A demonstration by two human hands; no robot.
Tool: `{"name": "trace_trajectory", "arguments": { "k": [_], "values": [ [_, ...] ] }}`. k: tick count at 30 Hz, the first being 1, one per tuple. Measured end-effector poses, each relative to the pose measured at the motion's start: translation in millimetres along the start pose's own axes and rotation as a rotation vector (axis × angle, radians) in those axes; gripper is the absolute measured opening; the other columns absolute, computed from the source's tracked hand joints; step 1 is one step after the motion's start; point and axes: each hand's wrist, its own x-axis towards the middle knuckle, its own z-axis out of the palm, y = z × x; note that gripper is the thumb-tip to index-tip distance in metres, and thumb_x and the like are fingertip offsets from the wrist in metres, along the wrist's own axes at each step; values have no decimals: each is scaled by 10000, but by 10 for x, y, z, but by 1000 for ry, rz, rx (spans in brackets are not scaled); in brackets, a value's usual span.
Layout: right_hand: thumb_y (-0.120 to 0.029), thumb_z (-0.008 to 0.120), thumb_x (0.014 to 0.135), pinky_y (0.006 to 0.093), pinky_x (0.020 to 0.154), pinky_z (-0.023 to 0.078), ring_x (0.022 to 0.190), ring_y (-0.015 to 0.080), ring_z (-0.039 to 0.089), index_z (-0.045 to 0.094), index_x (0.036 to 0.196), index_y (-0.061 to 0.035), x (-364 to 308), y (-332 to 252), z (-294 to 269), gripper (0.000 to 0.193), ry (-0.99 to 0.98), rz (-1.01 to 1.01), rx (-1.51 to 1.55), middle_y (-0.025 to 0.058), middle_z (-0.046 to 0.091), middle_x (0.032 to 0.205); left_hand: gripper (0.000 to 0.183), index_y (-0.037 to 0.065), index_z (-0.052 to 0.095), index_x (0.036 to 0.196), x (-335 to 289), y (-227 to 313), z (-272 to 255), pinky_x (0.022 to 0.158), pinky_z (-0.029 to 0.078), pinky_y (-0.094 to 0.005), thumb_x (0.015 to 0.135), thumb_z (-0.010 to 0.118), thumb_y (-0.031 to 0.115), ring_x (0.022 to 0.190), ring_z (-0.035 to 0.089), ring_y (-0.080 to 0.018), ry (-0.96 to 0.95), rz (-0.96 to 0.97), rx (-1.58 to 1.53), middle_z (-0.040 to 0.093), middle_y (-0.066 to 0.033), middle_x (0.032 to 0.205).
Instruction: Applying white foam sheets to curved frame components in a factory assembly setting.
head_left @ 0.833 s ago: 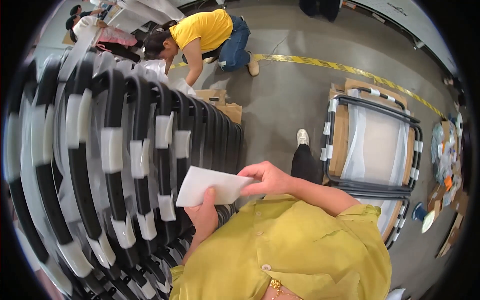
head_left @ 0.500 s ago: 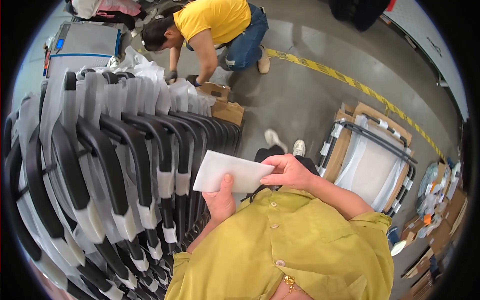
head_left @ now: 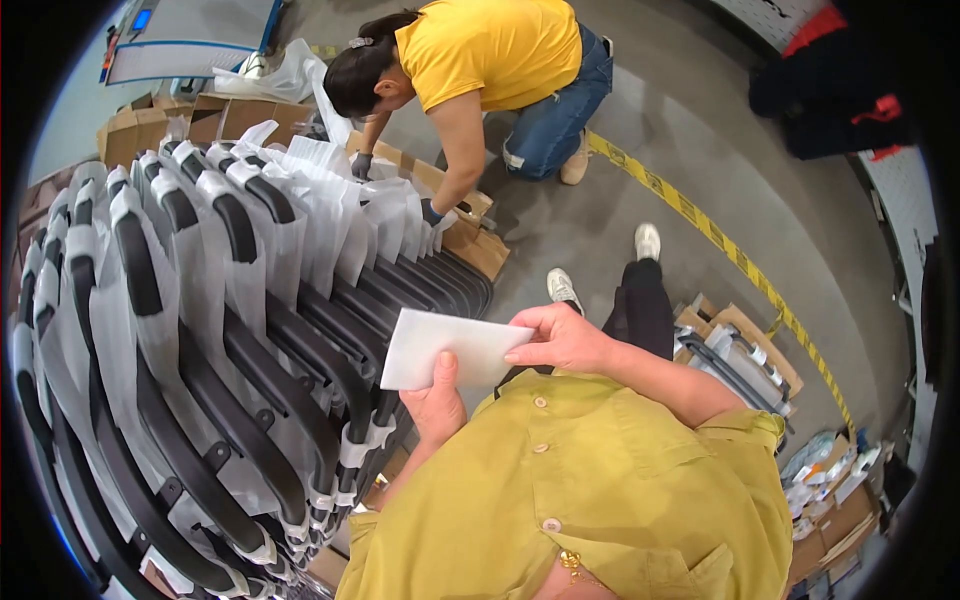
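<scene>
A flat white rectangular sheet, perhaps thin packing foam (head_left: 450,345), is held in front of my chest. My left hand (head_left: 436,400) grips its lower left part, thumb on top and fingers beneath. At the sheet's right end, my right hand (head_left: 562,338) pinches the edge between thumb and fingers. Just left of my hands stands a long row of black tubular metal frames (head_left: 240,350). White foam film (head_left: 340,215) hangs between them, and white wrapping covers many of their bends.
A person in a yellow top (head_left: 490,50) bends by the row's far end, gloved hands at a cardboard piece (head_left: 470,240). Yellow-black floor tape (head_left: 690,210) curves across the right. More wrapped frames (head_left: 740,360) lie right of me, near a scrap heap (head_left: 830,480).
My view has turned and I have stepped along the row; my feet are further apart. The sheet stays in both hands. The other person's hands have shifted along the cardboard.
</scene>
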Motion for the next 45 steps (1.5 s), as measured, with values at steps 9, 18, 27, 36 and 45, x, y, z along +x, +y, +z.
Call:
{"name": "trace_trajectory", "arguments": {
  "k": [9, 18, 27, 36, 45],
  "values": [
    [-105, 647, 746, 215, 677, 432, 747, 64, 525, 568, 911, 25, 22, -698, -1141, 224, -160, 255, 45, 18, 587, 807, 368, 6, 477, 1100, 202, 5, 1314, 856, 381, -308, 772, 620, 93, 954, 503, -162, 275, -127, 16, 534, -67, 1048],
    [-143, 650, 747, 234, 690, 430, 750, 86, 540, 576, 936, 24, -194, -1208, -1887, 263, -169, 367, 113, 46, 609, 837, 368, 31, 443, 1138, 326, 25, 2240, 858, 380, -322, 811, 578, 130, 966, 504, -165, 311, -277, 57, 533, -59, 1059],
    [-133, 600, 788, 243, 630, 470, 676, 124, 583, 573, 896, 6, -125, -1246, -2082, 178, -49, 366, 224, 73, 612, 762, 339, -15, 466, 1102, 589, -52, 2513, 832, 371, -285, 819, 568, 141, 942, 490, -139, 363, -330, -10, 520, -66, 1048],
    [-121, 614, 748, 220, 543, 446, 601, 120, 573, 570, 813, 15, 156, -853, -2481, 157, 252, 560, 181, 72, 599, 724, 272, 56, 484, 1038, 1026, -729, 2290, 695, 476, -295, 861, 506, 260, 820, 567, -140, 168, -604, 59, 570, -48, 938],
    [-118, 602, 758, 219, 538, 441, 587, 115, 566, 562, 781, 9, 295, -310, -2795, 135, 367, 518, 270, 71, 595, 698, 283, 27, 452, 1030, 706, -1267, 2065, 617, 488, -271, 889, 446, 273, 715, 586, -174, 281, -763, 134, 576, -120, 868]
  ]
}}
